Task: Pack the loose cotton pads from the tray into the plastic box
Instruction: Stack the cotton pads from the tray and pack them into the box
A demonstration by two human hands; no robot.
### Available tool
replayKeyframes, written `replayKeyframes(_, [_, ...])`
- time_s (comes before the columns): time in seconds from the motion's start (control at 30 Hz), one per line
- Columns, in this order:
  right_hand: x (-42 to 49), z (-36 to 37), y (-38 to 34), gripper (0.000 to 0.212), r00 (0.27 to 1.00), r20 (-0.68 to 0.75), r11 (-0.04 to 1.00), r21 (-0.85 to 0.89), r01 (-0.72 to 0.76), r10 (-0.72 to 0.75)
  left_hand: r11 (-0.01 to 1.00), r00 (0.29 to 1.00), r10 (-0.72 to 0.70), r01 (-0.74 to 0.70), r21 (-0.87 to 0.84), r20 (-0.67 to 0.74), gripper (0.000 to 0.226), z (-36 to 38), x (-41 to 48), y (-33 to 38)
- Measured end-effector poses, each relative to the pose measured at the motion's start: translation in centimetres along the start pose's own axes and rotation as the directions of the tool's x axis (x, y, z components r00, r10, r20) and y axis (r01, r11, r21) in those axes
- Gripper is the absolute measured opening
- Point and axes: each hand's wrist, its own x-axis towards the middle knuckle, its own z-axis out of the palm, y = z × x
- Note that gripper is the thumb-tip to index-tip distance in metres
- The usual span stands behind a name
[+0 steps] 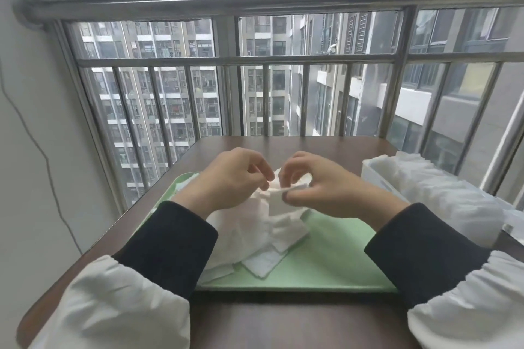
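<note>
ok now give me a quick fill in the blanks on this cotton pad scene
1. The loose cotton pads lie piled on a ____ tray.
2. The plastic box stands to the ____ of the tray.
3. The left hand and right hand pinch pads above the pile that are ____ in colour.
Missing words: green; right; white
</note>
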Motion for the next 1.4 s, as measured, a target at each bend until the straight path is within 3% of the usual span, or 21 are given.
replayKeyframes(0.13, [0.1, -0.3, 0.3, 0.007, 0.967, -0.231, 0.934, 0.357, -0.022, 0.111, 1.0, 0.997, 0.01, -0.012, 0.019, 0.073, 0.019, -1.2, -0.5, -0.6])
replayKeyframes(0.2, [0.2, -0.1, 0.5, 0.005, 0.94, -0.27, 0.882, 0.468, -0.063, 0.211, 0.997, 0.99, 0.015, -0.026, 0.079, 0.138, 0.015, -1.4, -0.9, -0.8])
replayKeyframes(0.3, [0.3, 0.3, 0.8, 0.006, 0.928, -0.263, 0.851, 0.516, -0.096, 0.264, 0.994, 0.973, 0.041, -0.062, 0.087, 0.227, 0.018, -1.6, -1.2, -1.1])
replayKeyframes(0.5, [0.4, 0.7, 0.7, 0.009, 0.928, -0.269, 0.835, 0.545, -0.073, 0.257, 0.995, 0.96, 0.045, -0.068, 0.073, 0.278, 0.02, -1.6, -1.1, -1.4])
replayKeyframes(0.6, [0.4, 0.7, 0.8, 0.017, 0.917, -0.265, 0.799, 0.595, -0.088, 0.298, 0.992, 0.975, 0.075, -0.093, 0.08, 0.208, 0.017, -1.7, -1.1, -1.4])
replayKeyframes(0.73, [0.2, 0.4, 0.8, 0.034, 0.924, -0.216, 0.666, 0.744, -0.054, 0.316, 0.989, 0.99, 0.141, -0.139, 0.043, -0.031, 0.02, -1.8, -1.0, -1.0])
replayKeyframes(0.9, [0.2, 0.3, 0.8, 0.032, 0.925, -0.161, 0.588, 0.805, -0.078, 0.344, 0.973, 0.953, 0.189, -0.214, -0.084, -0.236, 0.017, -1.3, -1.1, 0.2])
replayKeyframes(1.03, [0.1, 0.2, 0.8, 0.016, 0.924, -0.156, 0.601, 0.793, -0.093, 0.349, 0.95, 0.947, 0.162, -0.226, -0.214, -0.279, 0.014, -0.3, -1.2, 0.8])
replayKeyframes(1.2, [0.2, -0.2, 0.6, 0.013, 0.895, -0.23, 0.554, 0.832, -0.023, 0.382, 0.941, 0.931, 0.046, -0.161, -0.296, -0.362, 0.012, 0.8, -0.7, 0.7])
replayKeyframes(1.4, [-0.3, -0.3, -0.3, 0.031, 0.976, -0.116, 0.465, 0.885, 0.018, 0.182, 0.82, 0.916, -0.085, -0.16, -0.549, -0.393, 0.006, 0.9, -0.6, 0.8])
